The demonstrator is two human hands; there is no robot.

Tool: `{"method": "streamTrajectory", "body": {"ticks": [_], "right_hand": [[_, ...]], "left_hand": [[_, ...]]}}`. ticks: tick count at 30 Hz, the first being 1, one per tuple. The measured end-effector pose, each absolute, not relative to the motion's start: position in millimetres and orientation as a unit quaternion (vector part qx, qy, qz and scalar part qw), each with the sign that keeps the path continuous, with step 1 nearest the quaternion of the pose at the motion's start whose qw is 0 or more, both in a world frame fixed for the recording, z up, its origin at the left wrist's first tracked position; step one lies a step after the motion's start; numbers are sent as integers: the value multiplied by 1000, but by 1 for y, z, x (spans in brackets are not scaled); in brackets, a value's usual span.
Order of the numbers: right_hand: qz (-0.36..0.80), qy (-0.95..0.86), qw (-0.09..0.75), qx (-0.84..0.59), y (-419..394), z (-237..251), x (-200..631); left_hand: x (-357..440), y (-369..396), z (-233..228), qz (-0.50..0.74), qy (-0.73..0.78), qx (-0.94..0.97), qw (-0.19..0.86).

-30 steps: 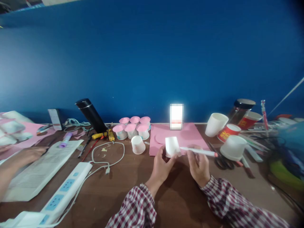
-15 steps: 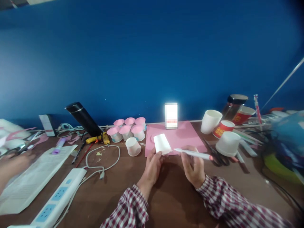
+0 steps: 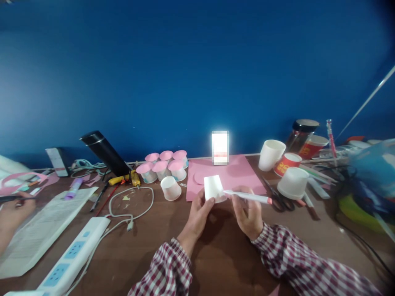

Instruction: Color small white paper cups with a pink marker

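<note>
Both hands [image 3: 222, 211] grip one cup [image 3: 214, 188] (pen [image 3: 247, 197] touching).

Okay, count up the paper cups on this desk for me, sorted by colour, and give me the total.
Pink-topped cups: 6
Plain white cups: 4, namely the one in the left hand, one tipped, one leaning, one upside down
Red printed cups: 2, the second by the jar
Total: 12

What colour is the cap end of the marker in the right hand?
Salmon pink, on the slim white marker held by the right hand; head view.
</note>
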State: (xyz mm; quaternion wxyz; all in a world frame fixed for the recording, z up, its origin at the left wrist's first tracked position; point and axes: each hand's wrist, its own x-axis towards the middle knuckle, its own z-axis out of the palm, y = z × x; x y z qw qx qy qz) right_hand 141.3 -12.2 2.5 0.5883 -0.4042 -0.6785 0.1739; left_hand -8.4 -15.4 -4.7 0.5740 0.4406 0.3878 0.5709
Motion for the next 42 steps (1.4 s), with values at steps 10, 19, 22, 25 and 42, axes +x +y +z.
{"method": "streamTrajectory", "body": {"ticks": [10,19,22,25,42], "right_hand": [[139,-709,557,-409,-15,2,140],[130,-731,540,-396,-14,-2,140],[132,-730,540,-396,-14,-1,140],[128,-730,540,-398,-14,0,140],[127,-728,536,-408,-15,1,139]], "left_hand": [[-14,-14,-9,542,434,511,506],[-12,-15,-8,541,436,501,517],[-11,-15,-6,539,439,502,514],[-11,-16,-5,542,444,504,505],[-10,-15,-10,547,438,506,503]]}}
